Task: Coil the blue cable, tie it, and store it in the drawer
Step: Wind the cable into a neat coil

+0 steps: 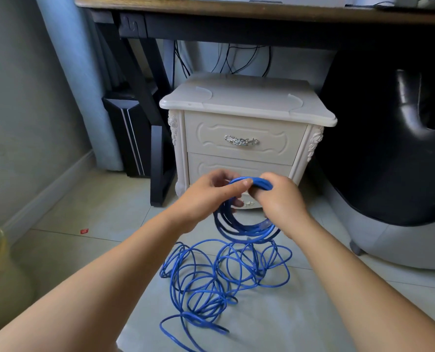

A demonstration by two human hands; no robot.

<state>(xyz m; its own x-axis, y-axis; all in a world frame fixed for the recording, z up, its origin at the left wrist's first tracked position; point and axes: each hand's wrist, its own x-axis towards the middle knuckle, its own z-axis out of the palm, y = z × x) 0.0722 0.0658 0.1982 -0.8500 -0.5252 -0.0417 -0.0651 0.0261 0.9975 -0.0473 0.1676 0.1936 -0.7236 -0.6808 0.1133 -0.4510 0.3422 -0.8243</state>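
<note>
The blue cable [247, 232] is in two parts. A few finished turns hang as a ring from the hands, held above the floor [84, 250] and just in front of the nightstand [247, 105]. The rest lies on the tiles in a loose heap of loops [206, 283], directly under the ring and spreading back toward the person.

The right hand [280, 199] has its fingers curled round the top of the ring and carries it. The left hand [211, 196] meets it there, with its thumb pressed onto the same bundle and its fingers closed behind it. So both hands are narrow and hold the cable, almost touching each other.

The coiling looks well short of done, since most of the length seems to be on the floor. The next turn depends on where the slack lies: below the hands, and more to the left-hand side. That makes the left hand the nearer one to draw up a length while the right keeps the ring. The heap's crossed loops could snag as they rise.

Straight ahead, beyond the hands, the top drawer [242, 125] and the lower drawer [236, 166] are both closed. A dark table [236, 11] spans overhead, and a black seat [389, 148] sits to the right.
</note>
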